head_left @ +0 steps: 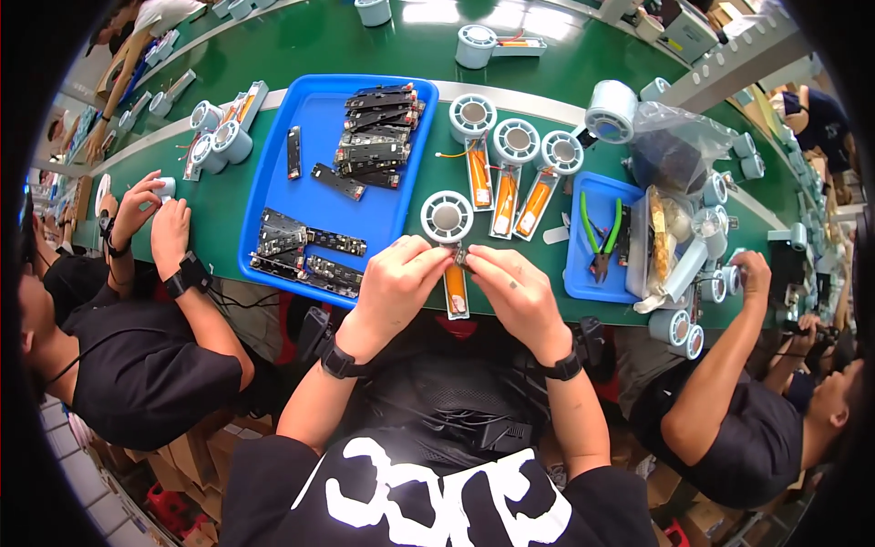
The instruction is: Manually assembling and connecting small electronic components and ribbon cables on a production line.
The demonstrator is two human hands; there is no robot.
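Note:
A light-blue handheld fan (447,216) lies in front of me, its round head pointing away. An orange battery (456,290) sits in its open handle, which reaches toward the table's near edge. Over the joint between head and handle, my left hand (396,284) and my right hand (518,290) come together with fingertips pinched. A small dark electronic part (461,259) shows at the right fingertips. What the left fingers pinch is mostly hidden by the fingers themselves. Just beyond lie several similar fans (517,141) with orange batteries and loose wires.
A blue tray (342,223) at left holds several black circuit boards (375,137). At right, a smaller blue tray (583,281) holds green-handled cutters (600,239), beside a clear plastic box (658,246) and a plastic bag (679,137). Co-workers sit on both sides.

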